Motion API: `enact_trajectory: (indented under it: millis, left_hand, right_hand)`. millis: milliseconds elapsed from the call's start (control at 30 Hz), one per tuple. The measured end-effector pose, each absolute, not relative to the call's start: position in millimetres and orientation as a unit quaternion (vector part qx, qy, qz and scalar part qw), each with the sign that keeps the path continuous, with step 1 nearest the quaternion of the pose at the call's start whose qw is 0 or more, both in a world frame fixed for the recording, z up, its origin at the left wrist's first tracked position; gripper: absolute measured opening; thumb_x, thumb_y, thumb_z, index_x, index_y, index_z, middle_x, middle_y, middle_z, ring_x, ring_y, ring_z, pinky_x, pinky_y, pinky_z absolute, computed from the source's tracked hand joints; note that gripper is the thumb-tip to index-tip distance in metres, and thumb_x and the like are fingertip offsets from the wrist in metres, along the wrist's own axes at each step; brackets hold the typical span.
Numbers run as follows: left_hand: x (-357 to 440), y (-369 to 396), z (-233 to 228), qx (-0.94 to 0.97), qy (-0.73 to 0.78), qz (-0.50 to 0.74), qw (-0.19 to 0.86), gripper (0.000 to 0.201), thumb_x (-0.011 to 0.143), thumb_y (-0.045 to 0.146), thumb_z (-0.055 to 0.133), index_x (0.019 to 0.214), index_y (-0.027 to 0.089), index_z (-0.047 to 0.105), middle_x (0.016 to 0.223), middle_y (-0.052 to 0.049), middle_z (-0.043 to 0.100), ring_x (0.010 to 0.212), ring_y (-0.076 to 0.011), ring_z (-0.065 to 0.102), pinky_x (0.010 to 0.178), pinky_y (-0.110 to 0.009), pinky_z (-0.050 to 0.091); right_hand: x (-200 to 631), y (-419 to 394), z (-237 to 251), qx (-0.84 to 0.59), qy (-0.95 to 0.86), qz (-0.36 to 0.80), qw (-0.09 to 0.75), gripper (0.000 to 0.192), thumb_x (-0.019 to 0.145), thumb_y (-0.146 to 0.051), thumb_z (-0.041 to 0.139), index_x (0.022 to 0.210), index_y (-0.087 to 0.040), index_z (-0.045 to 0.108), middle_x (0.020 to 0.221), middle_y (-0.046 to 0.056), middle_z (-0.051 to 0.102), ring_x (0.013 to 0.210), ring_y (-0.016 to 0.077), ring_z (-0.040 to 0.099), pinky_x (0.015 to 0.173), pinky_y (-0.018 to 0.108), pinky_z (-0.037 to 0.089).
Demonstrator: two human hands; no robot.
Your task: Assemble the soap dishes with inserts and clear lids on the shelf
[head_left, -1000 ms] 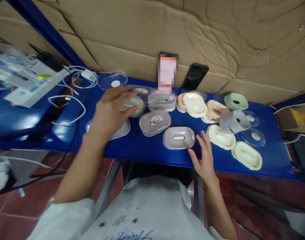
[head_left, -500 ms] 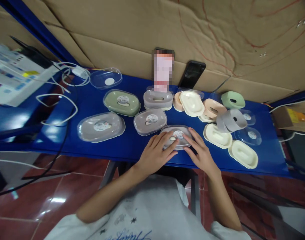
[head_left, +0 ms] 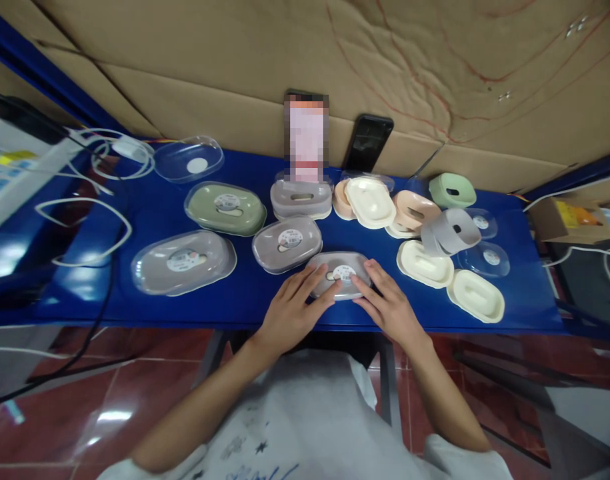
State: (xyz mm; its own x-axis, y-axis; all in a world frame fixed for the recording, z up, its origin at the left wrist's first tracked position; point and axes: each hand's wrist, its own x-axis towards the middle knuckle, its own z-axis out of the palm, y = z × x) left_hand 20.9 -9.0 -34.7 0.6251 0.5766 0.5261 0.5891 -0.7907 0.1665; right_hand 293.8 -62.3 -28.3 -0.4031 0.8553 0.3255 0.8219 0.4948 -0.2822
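A grey soap box with a clear lid (head_left: 340, 271) lies near the front edge of the blue table (head_left: 265, 300). My left hand (head_left: 291, 311) rests on its left end with fingers spread over the lid. My right hand (head_left: 387, 308) presses on its right end the same way. Both hands lie flat on the lid, and their fingers hide part of the box.
Closed boxes lie to the left: grey (head_left: 183, 261), green (head_left: 225, 207), grey (head_left: 287, 241) and a grey one behind (head_left: 301, 198). Loose cream, pink, green and grey parts (head_left: 425, 263) and clear lids (head_left: 483, 258) crowd the right. Two phones (head_left: 367, 142) lean on cardboard. White cables (head_left: 85, 220) trail at left.
One second ago my left hand was at the green box far left. It came over with a clear lid to the near grey box, which both hands now press on.
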Motion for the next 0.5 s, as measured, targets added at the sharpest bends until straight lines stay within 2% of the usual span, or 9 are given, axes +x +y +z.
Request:
enact_trajectory:
  millis: [100, 167, 233, 300, 367, 433, 500]
  left_hand:
    - [33.9, -3.9, -28.4, -0.902, -0.34, -0.266, 0.01, 0.043, 0.104, 0.027, 0.072, 0.146, 0.026, 0.067, 0.151, -0.015, 0.067, 0.14, -0.0342, 0.066, 0.111, -0.046, 0.06]
    - [47.8, 0.8, -24.1, -0.901, -0.358, -0.245, 0.007, 0.045, 0.105, 0.023, 0.069, 0.149, 0.025, 0.065, 0.155, -0.017, 0.064, 0.143, -0.0346, 0.064, 0.112, -0.047, 0.058]
    - [63.5, 3.8, -20.6, -0.899, -0.379, -0.219, 0.003, 0.053, 0.105, 0.02, 0.065, 0.158, 0.022, 0.057, 0.164, -0.02, 0.055, 0.151, -0.0376, 0.056, 0.118, -0.052, 0.054]
    - [77.5, 2.5, -19.0, -0.903, -0.377, -0.207, -0.001, 0.062, 0.106, 0.017, 0.062, 0.166, 0.018, 0.047, 0.172, -0.023, 0.042, 0.16, -0.0407, 0.044, 0.125, -0.058, 0.046]
    - [87.0, -3.5, -20.3, -0.923, -0.322, -0.211, -0.008, 0.064, 0.107, 0.018, 0.058, 0.169, 0.016, 0.042, 0.176, -0.022, 0.036, 0.164, -0.0394, 0.037, 0.13, -0.059, 0.04]
    - [91.2, -11.9, -24.3, -0.946, -0.25, -0.204, -0.024, 0.059, 0.109, 0.02, 0.055, 0.167, 0.017, 0.045, 0.176, -0.018, 0.038, 0.163, -0.0352, 0.04, 0.132, -0.055, 0.038]
    - [92.0, -19.0, -29.0, -0.959, -0.215, -0.177, -0.045, 0.051, 0.111, 0.025, 0.053, 0.161, 0.016, 0.054, 0.171, -0.015, 0.048, 0.158, -0.033, 0.047, 0.131, -0.052, 0.041]
  right_hand:
    - [312.6, -67.6, -28.8, -0.593, -0.774, -0.004, 0.224, 0.069, 0.109, -0.032, 0.064, 0.172, -0.028, 0.035, 0.166, 0.016, 0.055, 0.157, 0.0317, 0.05, 0.128, 0.06, 0.043]
    - [323.9, -75.4, -31.8, -0.685, -0.689, -0.053, 0.228, 0.06, 0.11, -0.036, 0.061, 0.168, -0.026, 0.045, 0.16, 0.016, 0.061, 0.153, 0.0353, 0.054, 0.127, 0.066, 0.039]
    - [327.6, -85.5, -34.7, -0.735, -0.637, -0.076, 0.217, 0.052, 0.111, -0.037, 0.058, 0.162, -0.025, 0.054, 0.156, 0.016, 0.065, 0.15, 0.0374, 0.056, 0.126, 0.07, 0.036]
    - [323.5, -96.5, -35.1, -0.729, -0.652, -0.049, 0.204, 0.05, 0.113, -0.033, 0.055, 0.162, -0.026, 0.054, 0.156, 0.014, 0.065, 0.149, 0.035, 0.058, 0.127, 0.069, 0.035]
    - [318.0, -107.4, -32.3, -0.682, -0.703, 0.006, 0.203, 0.053, 0.113, -0.028, 0.051, 0.166, -0.029, 0.047, 0.16, 0.012, 0.062, 0.151, 0.0306, 0.057, 0.129, 0.063, 0.037]
    - [319.8, -117.4, -27.1, -0.651, -0.725, 0.028, 0.225, 0.055, 0.112, -0.023, 0.05, 0.166, -0.031, 0.046, 0.163, 0.01, 0.059, 0.154, 0.0282, 0.054, 0.129, 0.059, 0.04]
    - [333.4, -125.3, -21.6, -0.674, -0.687, -0.012, 0.271, 0.055, 0.11, -0.021, 0.05, 0.164, -0.031, 0.049, 0.162, 0.011, 0.06, 0.153, 0.0295, 0.055, 0.128, 0.06, 0.043]
